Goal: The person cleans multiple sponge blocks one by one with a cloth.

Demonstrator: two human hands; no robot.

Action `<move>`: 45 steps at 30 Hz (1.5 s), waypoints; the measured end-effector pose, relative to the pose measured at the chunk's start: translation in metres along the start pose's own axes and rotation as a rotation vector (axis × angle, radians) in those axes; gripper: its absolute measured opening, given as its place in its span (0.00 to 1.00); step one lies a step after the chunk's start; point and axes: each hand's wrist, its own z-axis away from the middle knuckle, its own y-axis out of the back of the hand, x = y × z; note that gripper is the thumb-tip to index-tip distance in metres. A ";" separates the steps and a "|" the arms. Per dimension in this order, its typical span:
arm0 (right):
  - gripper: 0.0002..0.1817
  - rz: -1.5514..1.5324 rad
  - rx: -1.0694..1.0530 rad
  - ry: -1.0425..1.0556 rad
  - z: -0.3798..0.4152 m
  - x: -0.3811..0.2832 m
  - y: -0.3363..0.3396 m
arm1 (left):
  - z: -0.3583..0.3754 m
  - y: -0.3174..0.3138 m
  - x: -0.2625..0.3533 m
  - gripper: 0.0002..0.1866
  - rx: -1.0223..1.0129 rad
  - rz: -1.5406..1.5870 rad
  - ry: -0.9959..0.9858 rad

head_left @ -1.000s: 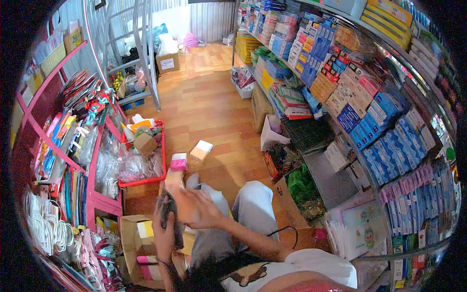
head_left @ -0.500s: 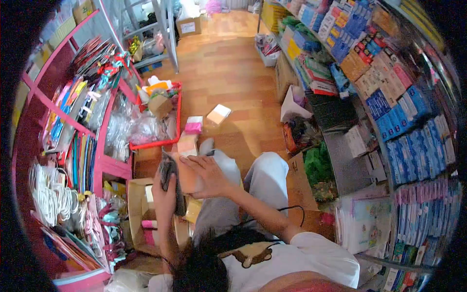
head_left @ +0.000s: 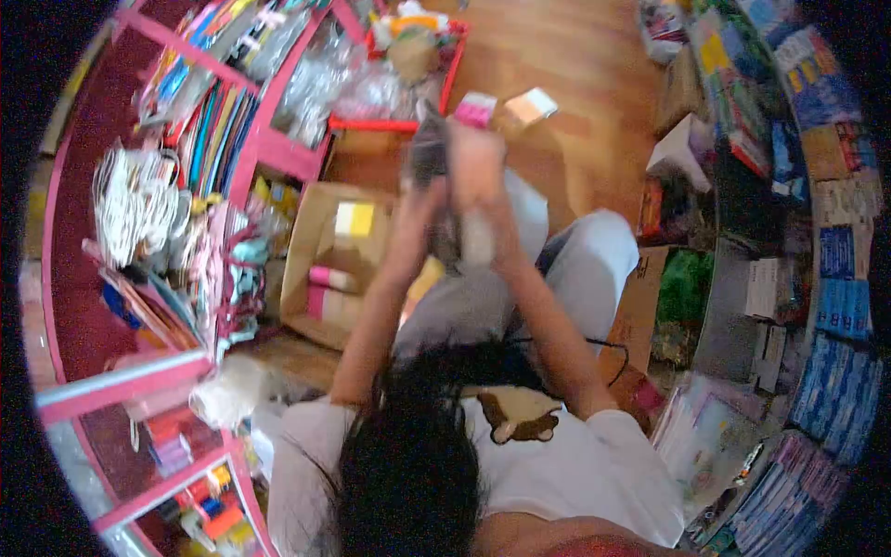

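Observation:
My left hand (head_left: 424,202) is closed on a dark grey cloth (head_left: 429,153), which hangs down between my two hands. Right beside it, my right hand (head_left: 478,162) is smeared by motion; its fingers look wrapped round a block of paper, whose pale lower end (head_left: 478,239) shows below the palm. The cloth appears to touch the block's left side. On the floor beyond my hands lie a pink-and-white block (head_left: 475,109) and an orange-and-white block (head_left: 531,108). A yellow piece (head_left: 425,286) shows partly beneath my left forearm.
An open cardboard box (head_left: 302,243) at my left holds a yellow-and-white block (head_left: 354,220) and pink ones (head_left: 322,295). Past it stands a red basket (head_left: 376,123) of plastic bags. Pink shelving (head_left: 288,153) lines the left; stocked shelves (head_left: 840,371) line the right.
The view has tilted down and swung left. Both hands stay close together with the cloth and the block, the right one now wrapped round the block instead of lying flat across it.

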 end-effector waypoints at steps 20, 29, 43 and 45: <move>0.31 -1.192 0.070 -0.391 -0.007 0.004 0.025 | 0.005 -0.033 -0.031 0.24 -0.017 -0.960 -0.837; 0.35 -0.114 0.075 -0.230 -0.004 0.000 0.002 | -0.044 -0.023 -0.006 0.27 -0.025 -0.316 -0.350; 0.34 -0.323 0.134 -0.537 -0.007 0.004 0.005 | -0.020 0.006 0.001 0.21 0.162 0.012 -0.044; 0.36 -0.194 0.183 -0.425 -0.014 -0.002 0.012 | -0.007 0.012 -0.013 0.21 0.171 -0.123 -0.093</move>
